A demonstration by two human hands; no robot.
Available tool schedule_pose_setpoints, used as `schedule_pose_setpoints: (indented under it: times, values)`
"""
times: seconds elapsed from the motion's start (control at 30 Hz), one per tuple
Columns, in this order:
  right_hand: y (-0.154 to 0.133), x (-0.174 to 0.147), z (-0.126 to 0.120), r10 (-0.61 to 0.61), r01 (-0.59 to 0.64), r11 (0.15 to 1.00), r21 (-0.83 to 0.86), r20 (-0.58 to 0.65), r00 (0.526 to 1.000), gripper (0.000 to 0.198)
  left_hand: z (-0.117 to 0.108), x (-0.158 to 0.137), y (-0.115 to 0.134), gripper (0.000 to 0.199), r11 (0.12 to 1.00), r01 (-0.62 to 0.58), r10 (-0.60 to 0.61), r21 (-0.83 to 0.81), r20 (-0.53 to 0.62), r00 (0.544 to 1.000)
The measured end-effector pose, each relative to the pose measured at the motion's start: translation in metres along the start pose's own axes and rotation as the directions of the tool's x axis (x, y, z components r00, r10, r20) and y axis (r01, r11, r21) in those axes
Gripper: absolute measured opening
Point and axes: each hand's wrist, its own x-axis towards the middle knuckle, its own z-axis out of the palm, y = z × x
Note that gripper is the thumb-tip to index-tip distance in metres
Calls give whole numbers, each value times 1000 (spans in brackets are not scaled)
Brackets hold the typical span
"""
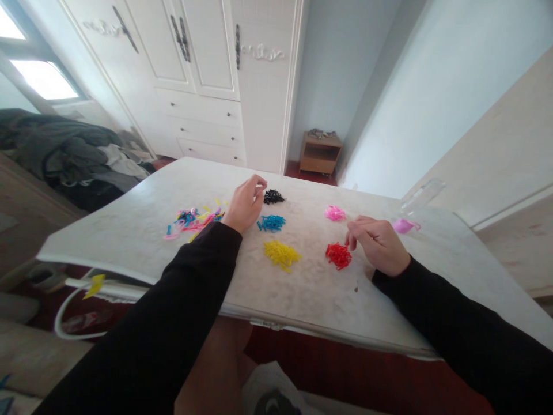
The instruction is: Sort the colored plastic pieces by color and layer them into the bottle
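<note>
One black pile (274,197), one blue pile (272,223) and one yellow pile (281,255) of small bands line up from far to near on a pale table (311,300), with a pink pile (334,213) and a red pile (338,256) to their right and a mixed-color heap (190,222) to their left. The left hand (245,202), fingers bent, sits just beside the black pile; whether it grips a band cannot be told. The right hand (375,241) draws its fingertips together at the red pile's far right edge, its hold likewise unclear. Farther right, a pink-purple item (404,226) lies near a clear container (423,196). Beyond the table stand a white wardrobe (263,104) and a wooden nightstand (320,155), with clothes (64,150) heaped at left
</note>
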Motion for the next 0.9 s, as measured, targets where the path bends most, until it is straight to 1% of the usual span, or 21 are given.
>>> schedule_pose_setpoints:
  times: [0.17, 0.33, 0.43, 0.53, 0.63, 0.67, 0.73, 0.77, 0.83, 0.9]
  values:
    - [2, 0, -2, -20, 17, 999, -30, -84, 996, 57, 1, -1, -2, 25, 998, -42, 41, 44, 14, 999]
    - [3, 0, -1, -32, 32, 999, -4, -81, 996, 51, 3, -3, 2, 26, 990, -86, 84, 110, 25, 996]
    - [4, -1, 0, -42, 42, 999, -3, -80, 996, 48, 0, -4, 9, 25, 972, -152, 151, 180, 20, 988]
    - [5, -1, 0, -47, 48, 999, 4, -98, 994, 45, -17, -5, 13, 23, 942, -193, 201, 276, -2, 980]
    - [4, -2, -1, -55, 57, 998, 13, -104, 993, 42, -49, -11, 7, 18, 920, -168, 206, 353, -74, 976]
    - [3, -3, -1, -59, 61, 998, 15, -102, 993, 42, -61, -15, 3, 17, 915, -145, 205, 378, -124, 971]
    - [2, -3, -1, -70, 72, 997, 16, -96, 993, 41, -81, -22, -6, 16, 900, -77, 172, 429, -188, 967]
    - [1, -4, -1, -75, 76, 997, 15, -91, 993, 41, -89, -26, -11, 15, 899, -20, 125, 438, -212, 969]
    - [1, -4, 0, -84, 85, 996, 13, -81, 993, 41, -97, -32, -17, 16, 897, 97, -11, 432, -196, 980]
    - [1, -4, 0, -90, 91, 996, 9, -74, 993, 40, -97, -35, -20, 16, 874, 196, -149, 444, -140, 979]
